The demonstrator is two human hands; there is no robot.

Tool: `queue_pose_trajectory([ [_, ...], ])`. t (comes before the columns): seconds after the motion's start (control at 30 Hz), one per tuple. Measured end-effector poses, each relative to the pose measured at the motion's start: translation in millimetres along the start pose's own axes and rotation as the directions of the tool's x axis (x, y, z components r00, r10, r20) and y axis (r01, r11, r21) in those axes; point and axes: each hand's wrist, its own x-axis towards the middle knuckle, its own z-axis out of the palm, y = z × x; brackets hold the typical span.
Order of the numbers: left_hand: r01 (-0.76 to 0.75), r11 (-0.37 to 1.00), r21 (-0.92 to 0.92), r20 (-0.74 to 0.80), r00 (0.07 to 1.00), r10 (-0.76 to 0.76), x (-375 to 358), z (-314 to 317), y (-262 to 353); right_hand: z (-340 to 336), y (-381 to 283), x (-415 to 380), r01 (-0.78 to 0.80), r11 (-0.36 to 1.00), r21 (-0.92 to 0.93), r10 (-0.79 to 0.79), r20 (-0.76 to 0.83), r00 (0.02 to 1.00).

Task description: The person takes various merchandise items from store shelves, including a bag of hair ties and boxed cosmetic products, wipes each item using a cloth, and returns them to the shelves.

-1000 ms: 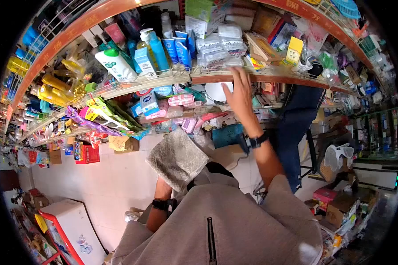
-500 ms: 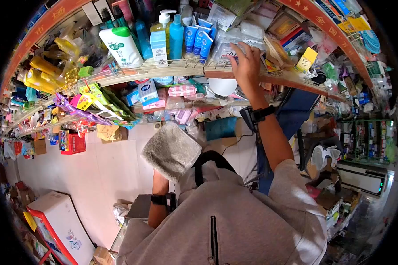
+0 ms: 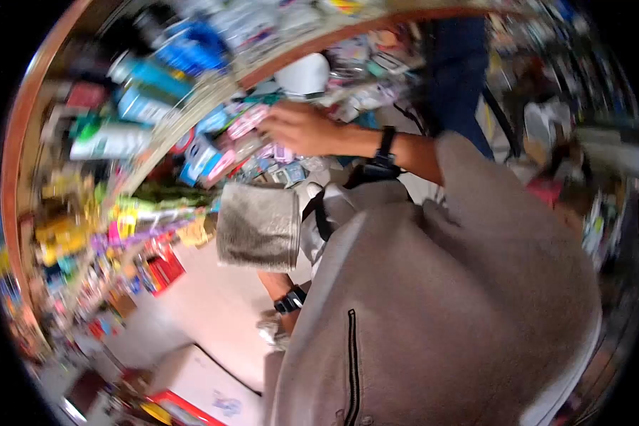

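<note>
The view is motion-blurred. My right hand (image 3: 297, 128), with a black watch on its wrist, reaches left to the lower shelf and rests over small pink and white packets (image 3: 243, 122); I see nothing held in it. A grey cloth (image 3: 258, 226) is held up in front of my chest. My left hand is hidden behind the cloth and grips it; only the forearm and its black wristband (image 3: 290, 301) show below.
Curved shop shelves (image 3: 192, 99) packed with bottles, tubes and boxes fill the left and top. A white round object (image 3: 302, 73) sits on the lower shelf. Tiled floor (image 3: 206, 305), a red box (image 3: 165, 266) and a white chest (image 3: 192, 387) lie below.
My right hand has dropped from the upper shelf edge to the packets on the shelf below. The camera has swung and tilted sharply, blurring everything. The cloth stays in my left hand.
</note>
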Motion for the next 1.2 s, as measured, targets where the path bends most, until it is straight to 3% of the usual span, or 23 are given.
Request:
queue_pose_trajectory([
  [0.07,0.026,0.998,0.051,0.026,0.999,-0.027,2.9,2.1,2.0,12.6,2.2,-32.6,-0.027,0.999,-0.019,0.03,0.167,0.986],
  [0.13,0.047,0.994,0.094,0.037,0.998,-0.051,3.9,3.3,4.3,31.1,3.2,-56.0,0.026,0.999,0.044,-0.033,0.152,0.988],
  [0.2,0.065,0.989,0.133,0.047,0.996,-0.071,5.5,4.7,7.5,38.9,-6.3,-65.3,-0.009,0.999,0.035,0.003,0.179,0.984],
  [0.3,0.094,0.981,0.171,0.055,0.993,-0.105,5.4,8.9,12.4,44.0,-13.6,-67.8,0.027,0.995,0.101,-0.033,0.062,0.998],
  [0.37,0.109,0.973,0.205,0.067,0.99,-0.125,7.1,8.8,13.6,47.1,-15.4,-67.9,-0.095,0.986,0.134,0.061,0.24,0.969],
  [0.5,0.121,0.959,0.255,0.071,0.987,-0.143,6.1,11.5,21.4,42.5,-18.8,-63.7,-0.055,0.982,0.181,0.04,0.083,0.996],
  [0.6,0.127,0.953,0.276,0.068,0.986,-0.151,2.5,14.3,24.8,46.9,-12.7,-66.3,-0.066,0.983,0.17,0.049,0.101,0.994],
  [0.67,0.127,0.951,0.283,0.063,0.987,-0.151,-1.0,15.4,24.6,45.8,-12.9,-67.9,-0.187,0.954,0.234,0.16,0.133,0.978],
  [0.77,0.13,0.947,0.293,0.047,0.988,-0.15,-5.8,15.8,24.5,39.8,-4.3,-66.7,-0.203,0.95,0.237,0.154,0.21,0.966],
  [0.8,0.131,0.947,0.294,0.045,0.988,-0.15,-9.3,17.1,23.7,40.7,-4.2,-67.1,-0.162,0.966,0.203,0.145,0.094,0.985],
  [0.83,0.129,0.947,0.293,0.04,0.988,-0.147,-9.6,18.4,23.4,38.4,-3.5,-67.8,-0.157,0.966,0.204,0.14,0.097,0.985],
  [0.9,0.126,0.947,0.296,0.032,0.989,-0.142,-12.9,18.3,23.8,22.8,-1.4,-57.3,-0.236,0.933,0.271,0.16,0.277,0.948],
  [0.93,0.126,0.948,0.293,0.023,0.99,-0.138,-14.0,19.9,22.5,15.9,-2.6,-51.6,-0.25,0.936,0.246,0.175,0.29,0.941],
  [0.97,0.124,0.95,0.287,0.01,0.991,-0.133,-15.0,21.2,20.8,31.8,0.6,-58.2,-0.225,0.949,0.219,0.184,0.195,0.963],
  [1.13,0.133,0.964,0.23,-0.078,0.99,-0.118,-28.1,31.1,2.5,-21.4,16.7,-51.1,-0.285,0.944,0.166,0.269,0.114,0.956],
  [1.2,0.14,0.967,0.211,-0.116,0.986,-0.118,-35.7,37.3,-6.3,-56.9,23.6,-48.7,-0.421,0.887,0.188,0.406,0.118,0.906],
])
